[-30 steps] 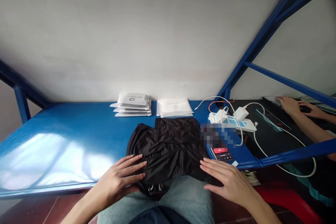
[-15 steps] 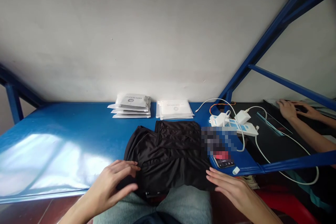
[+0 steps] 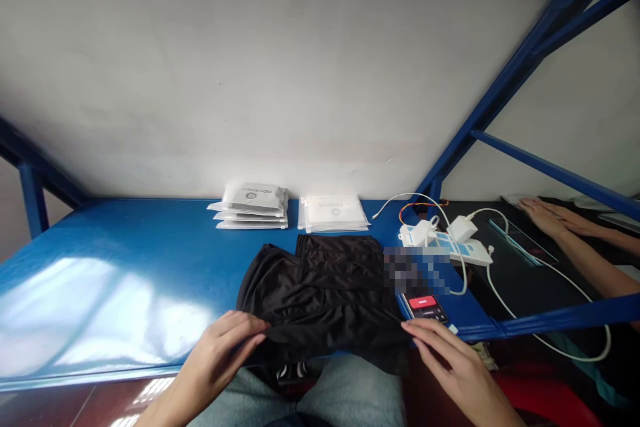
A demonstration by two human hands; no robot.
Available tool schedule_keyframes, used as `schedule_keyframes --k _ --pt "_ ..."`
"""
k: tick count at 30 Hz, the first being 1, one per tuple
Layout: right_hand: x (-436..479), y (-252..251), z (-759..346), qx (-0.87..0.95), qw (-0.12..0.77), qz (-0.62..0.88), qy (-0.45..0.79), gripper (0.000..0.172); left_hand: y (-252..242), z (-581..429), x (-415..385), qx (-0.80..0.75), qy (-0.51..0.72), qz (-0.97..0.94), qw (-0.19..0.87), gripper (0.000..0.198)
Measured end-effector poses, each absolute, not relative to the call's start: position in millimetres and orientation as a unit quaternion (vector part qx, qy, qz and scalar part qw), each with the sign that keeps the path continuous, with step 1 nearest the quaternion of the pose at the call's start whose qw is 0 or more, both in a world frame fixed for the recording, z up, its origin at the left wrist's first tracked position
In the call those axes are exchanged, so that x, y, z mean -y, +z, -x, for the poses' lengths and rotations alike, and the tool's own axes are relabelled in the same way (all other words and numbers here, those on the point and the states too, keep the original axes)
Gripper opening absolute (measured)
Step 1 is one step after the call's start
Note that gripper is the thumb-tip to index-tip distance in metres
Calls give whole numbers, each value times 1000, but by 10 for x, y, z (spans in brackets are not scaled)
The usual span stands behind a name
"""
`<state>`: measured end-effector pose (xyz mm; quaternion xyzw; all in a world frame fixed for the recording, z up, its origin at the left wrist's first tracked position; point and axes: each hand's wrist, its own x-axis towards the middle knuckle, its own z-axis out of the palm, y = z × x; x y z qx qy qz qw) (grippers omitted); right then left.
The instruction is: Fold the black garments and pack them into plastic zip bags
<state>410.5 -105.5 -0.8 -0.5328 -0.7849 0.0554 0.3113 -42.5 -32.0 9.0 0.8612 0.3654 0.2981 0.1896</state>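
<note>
A black garment (image 3: 320,293) lies crumpled on the blue table (image 3: 125,267), its near edge hanging over the table's front above my lap. My left hand (image 3: 223,353) pinches the garment's near left edge between thumb and fingers. My right hand (image 3: 450,360) is at the garment's near right corner, fingers curled onto the fabric beside a phone (image 3: 425,307) with a red band on its screen.
Two stacks of white packaged bags (image 3: 253,203) (image 3: 333,212) sit at the back by the wall. A white power strip (image 3: 450,243) with chargers and cables lies to the right. Another person's hands (image 3: 550,217) rest on the black table at far right. Blue frame bars (image 3: 550,310) cross there.
Both my hands slid from flat on the garment back to its near edge and closed on the fabric. The other person's hands flattened out on their table.
</note>
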Motion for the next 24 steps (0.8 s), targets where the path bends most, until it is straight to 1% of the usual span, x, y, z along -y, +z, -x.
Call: schedule_keyframes --k 2,4,7,11,14,16,19,22,24 --pt "959 64 -4064 758 347 552 36 32 64 389 212 -412 319 -828 206 20" --pt "805 149 -4013 732 372 570 24 27 76 329 55 -462 334 -792 216 27" --pt "491 219 -3943 711 382 590 23 26 154 216 -233 -521 336 -753 222 39" --pt "93 154 -3852 726 343 596 11 32 210 106 -564 -556 265 -759 211 42" --pt "-36 77 -3679 726 318 609 -24 38 159 61 -674 -588 189 -770 161 38" --pt "-24 43 -3479 729 322 603 -36 43 114 32 -685 -612 145 -768 120 35" --pt "73 12 -3122 757 310 575 15 45 73 -8 -669 -638 113 -756 87 33" --pt "159 -12 -2878 781 233 573 85 51 70 -22 -667 -644 120 -749 102 31" --pt "181 -31 -2835 786 183 581 102 55 80 -4 -676 -645 135 -743 117 31"
